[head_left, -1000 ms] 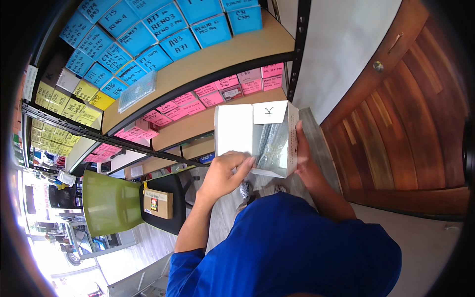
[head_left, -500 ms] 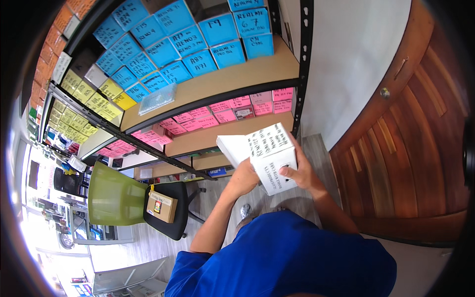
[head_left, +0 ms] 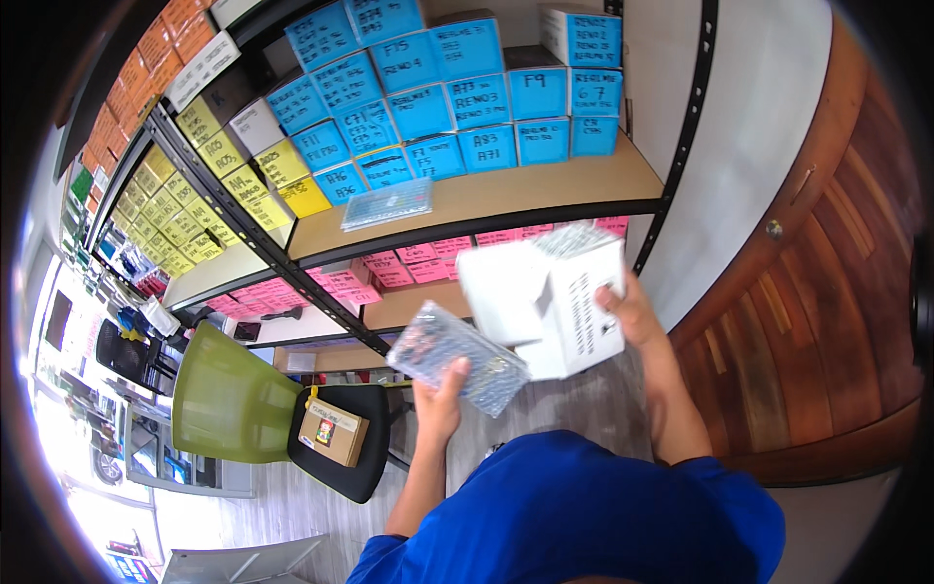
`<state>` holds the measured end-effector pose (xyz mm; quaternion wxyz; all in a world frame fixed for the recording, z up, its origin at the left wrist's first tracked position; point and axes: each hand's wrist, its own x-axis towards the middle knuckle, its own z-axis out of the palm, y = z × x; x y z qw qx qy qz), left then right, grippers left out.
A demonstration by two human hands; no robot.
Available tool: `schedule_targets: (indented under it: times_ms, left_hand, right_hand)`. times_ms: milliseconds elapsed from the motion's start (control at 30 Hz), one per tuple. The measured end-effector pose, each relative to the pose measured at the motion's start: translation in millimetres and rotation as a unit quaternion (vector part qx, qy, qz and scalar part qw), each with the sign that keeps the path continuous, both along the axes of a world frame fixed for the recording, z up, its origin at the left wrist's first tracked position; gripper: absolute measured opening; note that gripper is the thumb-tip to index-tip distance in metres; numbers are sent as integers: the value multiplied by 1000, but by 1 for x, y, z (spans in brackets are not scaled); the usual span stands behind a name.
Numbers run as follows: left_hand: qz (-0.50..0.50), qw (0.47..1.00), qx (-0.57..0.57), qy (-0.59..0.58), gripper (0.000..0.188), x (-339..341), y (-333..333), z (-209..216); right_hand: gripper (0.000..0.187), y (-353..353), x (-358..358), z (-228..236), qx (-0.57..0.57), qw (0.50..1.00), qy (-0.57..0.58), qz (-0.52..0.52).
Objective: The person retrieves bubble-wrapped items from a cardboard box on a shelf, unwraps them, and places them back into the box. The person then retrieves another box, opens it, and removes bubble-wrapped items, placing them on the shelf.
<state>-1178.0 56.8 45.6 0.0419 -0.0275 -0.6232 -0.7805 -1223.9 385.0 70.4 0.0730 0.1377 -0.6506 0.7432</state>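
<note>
Near us, left hand (head_left: 440, 404), grip closed around a bubble-wrap pouch (head_left: 457, 355), low centre. Just right, right hand (head_left: 634, 313) clasps a white carton (head_left: 555, 304), touching the pouch. Farther off, we note shelving (head_left: 486, 200) stacked with blue boxes (head_left: 438, 92).

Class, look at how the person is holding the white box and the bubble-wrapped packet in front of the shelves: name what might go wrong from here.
1. The right hand holds the white box by one side only, tilted with its flap open; it may slip or spill whatever is inside.
2. The left hand pinches the bubble-wrapped packet near its lower edge; that slick wrap might slide out and fall.
3. The chair with a cardboard box stands close at the left, a possible trip or bump hazard.
</note>
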Motion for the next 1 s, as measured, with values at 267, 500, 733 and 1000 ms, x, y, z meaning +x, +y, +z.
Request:
schedule_targets:
  times_ms: [267,500,733,1000]
  left_hand:
    - [24,978,203,-31,54,-18,-92,-24]
    - [-13,984,176,-40,54,-17,-108,-32]
    - [-44,991,115,-59,39,-45,-78,-8]
    - [-147,987,58,-32,37,-75,-1,40]
  right_hand:
    - [71,-54,-97,76,-363,918,137,-79]
    - [83,-71,-153,65,145,797,229,-540]
    - [67,-85,-127,70,363,752,217,-505]
    - [66,-155,1,21,139,986,-89,34]
